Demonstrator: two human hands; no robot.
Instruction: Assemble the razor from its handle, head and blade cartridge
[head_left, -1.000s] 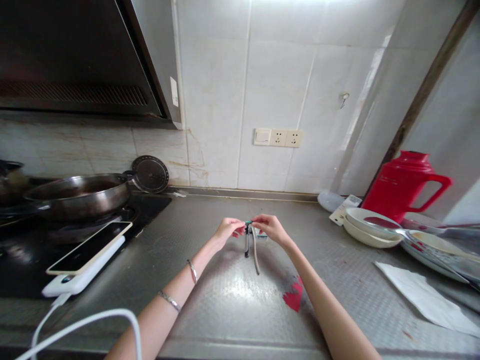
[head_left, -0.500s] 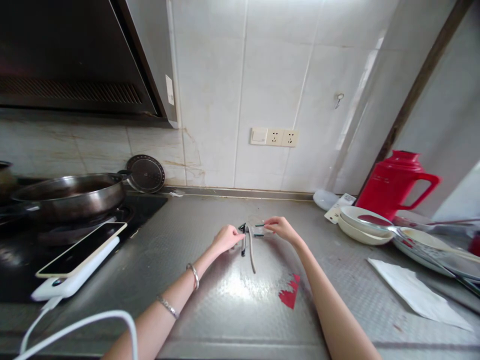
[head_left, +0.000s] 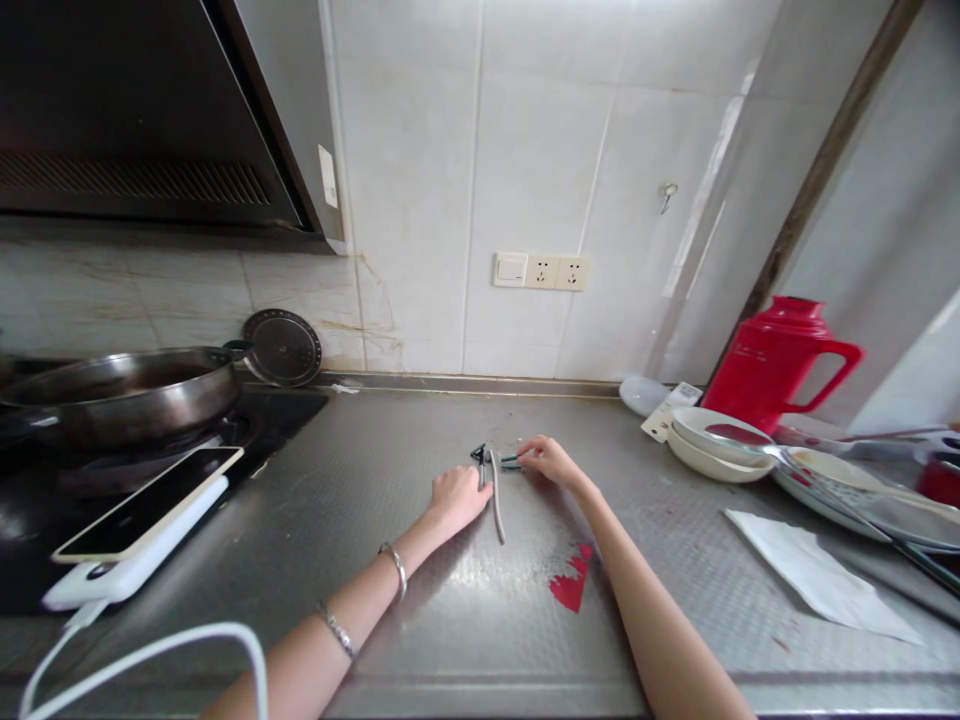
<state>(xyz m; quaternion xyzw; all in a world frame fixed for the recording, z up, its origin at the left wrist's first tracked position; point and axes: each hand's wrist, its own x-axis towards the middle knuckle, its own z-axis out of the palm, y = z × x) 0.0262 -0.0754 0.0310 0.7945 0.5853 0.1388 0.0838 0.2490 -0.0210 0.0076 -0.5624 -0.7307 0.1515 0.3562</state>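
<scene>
My left hand (head_left: 459,495) is closed on a slim black tool (head_left: 481,474) with a small triangular head, low over the steel counter; the fingers cover its lower part. Just to its right lies a short, pale grey cord-like strip (head_left: 497,505), slightly curved. My right hand (head_left: 551,463) pinches the end of a thin dark green piece (head_left: 510,459) between thumb and fingers. That piece points left towards the strip; whether they touch I cannot tell. A ragged red patch (head_left: 568,585) is on the counter nearer to me.
At left, a phone (head_left: 150,505) rests on a white power bank (head_left: 142,555) with a white cable (head_left: 232,630), near a steel pan (head_left: 127,395) on the hob. To the right are stacked bowls (head_left: 712,460), a red thermos jug (head_left: 776,355) and a white paper napkin (head_left: 817,580).
My left hand has shifted nearer to me along the black tool and now covers its lower end. My right hand stays about where it was, holding the green piece. The view has turned slightly right.
</scene>
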